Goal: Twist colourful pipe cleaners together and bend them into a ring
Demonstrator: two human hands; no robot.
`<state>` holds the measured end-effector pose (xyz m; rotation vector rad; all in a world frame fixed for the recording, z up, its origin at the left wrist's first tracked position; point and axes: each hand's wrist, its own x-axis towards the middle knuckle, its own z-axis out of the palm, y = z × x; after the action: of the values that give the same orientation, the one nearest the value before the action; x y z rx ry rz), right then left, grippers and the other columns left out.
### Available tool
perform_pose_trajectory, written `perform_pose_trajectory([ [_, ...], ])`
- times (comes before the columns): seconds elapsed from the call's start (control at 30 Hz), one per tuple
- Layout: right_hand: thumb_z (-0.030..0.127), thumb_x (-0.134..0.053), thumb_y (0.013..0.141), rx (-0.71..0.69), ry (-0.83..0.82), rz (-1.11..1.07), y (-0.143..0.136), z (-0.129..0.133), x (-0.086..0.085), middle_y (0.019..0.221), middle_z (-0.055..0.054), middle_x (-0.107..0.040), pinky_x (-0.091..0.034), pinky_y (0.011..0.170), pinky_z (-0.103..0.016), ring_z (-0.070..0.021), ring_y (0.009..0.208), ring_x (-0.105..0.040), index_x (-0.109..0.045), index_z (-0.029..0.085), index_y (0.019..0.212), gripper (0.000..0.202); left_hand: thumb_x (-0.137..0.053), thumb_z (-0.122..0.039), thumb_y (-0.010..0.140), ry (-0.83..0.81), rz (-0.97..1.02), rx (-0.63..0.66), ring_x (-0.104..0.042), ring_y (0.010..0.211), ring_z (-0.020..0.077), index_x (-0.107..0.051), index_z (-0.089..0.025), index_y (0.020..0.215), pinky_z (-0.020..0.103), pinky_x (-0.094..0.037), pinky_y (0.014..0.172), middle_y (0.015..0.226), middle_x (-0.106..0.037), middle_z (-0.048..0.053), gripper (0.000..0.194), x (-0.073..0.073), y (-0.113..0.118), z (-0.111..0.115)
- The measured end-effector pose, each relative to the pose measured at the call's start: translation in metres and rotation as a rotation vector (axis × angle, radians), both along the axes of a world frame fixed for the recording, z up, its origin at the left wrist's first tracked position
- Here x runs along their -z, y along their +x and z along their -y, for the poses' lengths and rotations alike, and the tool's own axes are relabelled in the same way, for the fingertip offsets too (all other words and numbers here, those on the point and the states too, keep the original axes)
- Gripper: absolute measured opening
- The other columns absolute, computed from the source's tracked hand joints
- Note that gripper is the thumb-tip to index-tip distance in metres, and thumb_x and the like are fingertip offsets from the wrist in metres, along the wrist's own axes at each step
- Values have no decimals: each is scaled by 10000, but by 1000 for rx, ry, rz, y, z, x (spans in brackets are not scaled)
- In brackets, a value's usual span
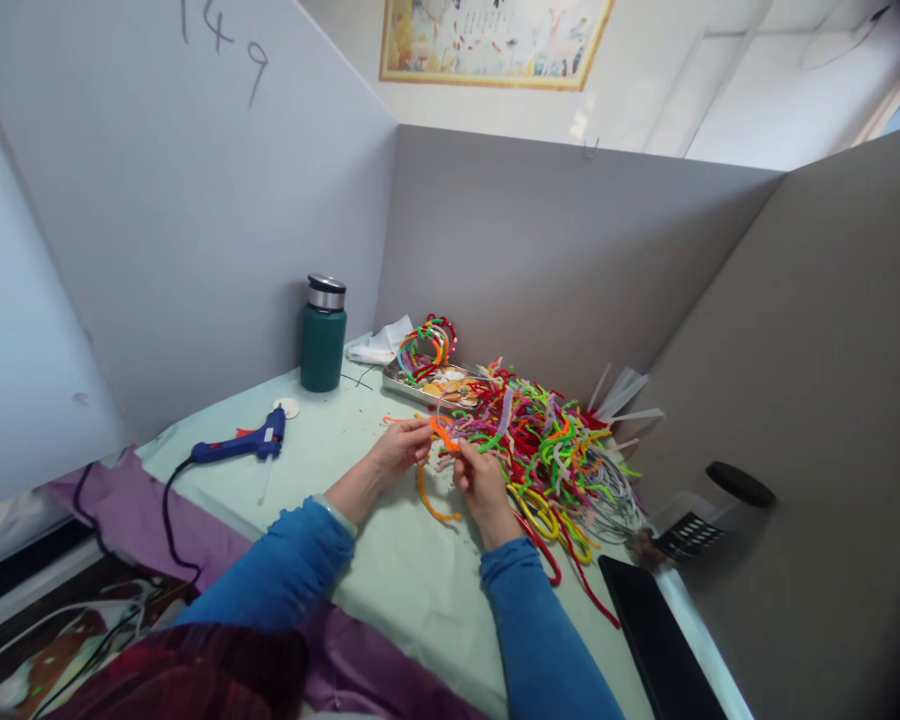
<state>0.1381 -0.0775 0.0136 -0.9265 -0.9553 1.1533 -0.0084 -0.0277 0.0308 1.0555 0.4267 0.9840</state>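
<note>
An orange pipe cleaner (pixel 443 434) stretches between my two hands above the table. My left hand (pixel 403 447) pinches its left end with closed fingers. On the other side, my right hand (pixel 483 480) grips the same piece between thumb and fingers. Below them a lighter orange pipe cleaner (pixel 433 508) curves down onto the table. Close behind my right hand rises a big heap of coloured pipe cleaners (pixel 547 430). A metal tray (pixel 397 384) holding flat tan pieces and looped pipe-cleaner rings (pixel 429 345) lies just beyond my hands.
A blue glue gun (pixel 244 442) with its cord lies at the left. A green bottle (pixel 322 340) stands by the left partition. Clear sticks (pixel 624 395), a black flat object (pixel 656 640) and a black-lidded container (pixel 709 510) are at the right. Grey partitions (pixel 570 250) enclose the table.
</note>
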Motion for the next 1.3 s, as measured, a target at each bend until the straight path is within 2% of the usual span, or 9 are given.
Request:
perform_pose_trajectory([
  [0.13,389,-670,679,-112,-68,-81,0,0,-1,423,50,-475,-212,331,-178,-33,321,-310,-574,145,603,273,-715,-422,654,2,2,97,-374,405,46,-643,-105,902,179,-286,413,452,-425,-51,409,-2,-3,4],
  [0.27,370,-675,654,-154,-102,-139,-1,0,-1,417,67,-451,-193,316,-168,-26,309,-283,-556,157,615,247,-701,-456,666,38,-24,109,-389,394,53,-629,-119,941,184,-312,409,464,-459,-44,441,-1,-4,5],
  [0.4,362,-670,652,-200,-111,-176,-2,1,0,410,73,-439,-191,316,-162,-21,305,-271,-562,163,619,228,-714,-425,666,72,-20,107,-414,383,53,-614,-120,846,181,-335,408,452,-477,-43,368,0,-3,5],
  [0.5,366,-673,660,-200,-120,-186,-1,1,1,416,68,-456,-187,315,-157,-19,304,-284,-578,158,632,230,-737,-365,654,59,3,88,-491,443,63,-593,-118,787,181,-388,452,522,-547,-20,315,-1,-3,5],
  [0.63,376,-682,667,-141,-104,-159,-1,-2,3,424,61,-476,-193,311,-161,-27,308,-305,-587,156,643,241,-749,-331,642,53,2,31,-587,553,102,-568,-117,779,213,-459,532,653,-629,23,312,-2,-1,5],
  [0.9,435,-656,711,-29,-23,-1,-4,-3,5,422,40,-491,-209,331,-186,-40,319,-334,-567,148,546,342,-748,-364,621,67,-58,-165,-597,537,107,-560,-113,735,226,-475,566,603,-636,20,333,0,3,1],
  [1.03,488,-606,742,78,9,192,-6,-3,6,395,31,-474,-198,350,-202,-48,324,-328,-557,146,484,431,-720,-385,640,62,-139,-232,-599,508,113,-566,-113,758,230,-482,564,579,-652,37,334,4,5,-2],
  [1.17,505,-568,760,219,30,418,-9,-2,8,344,37,-429,-254,383,-220,-76,330,-353,-547,157,461,460,-656,-359,691,44,-252,-322,-593,463,123,-533,-130,726,227,-478,510,529,-639,33,262,6,8,-3],
  [1.3,445,-555,783,303,191,649,-16,3,4,455,2,-544,-359,505,-233,-119,459,-496,-570,159,490,410,-573,-237,721,44,-319,-430,-576,414,137,-483,-161,740,218,-448,427,465,-600,-3,119,8,10,-5],
])
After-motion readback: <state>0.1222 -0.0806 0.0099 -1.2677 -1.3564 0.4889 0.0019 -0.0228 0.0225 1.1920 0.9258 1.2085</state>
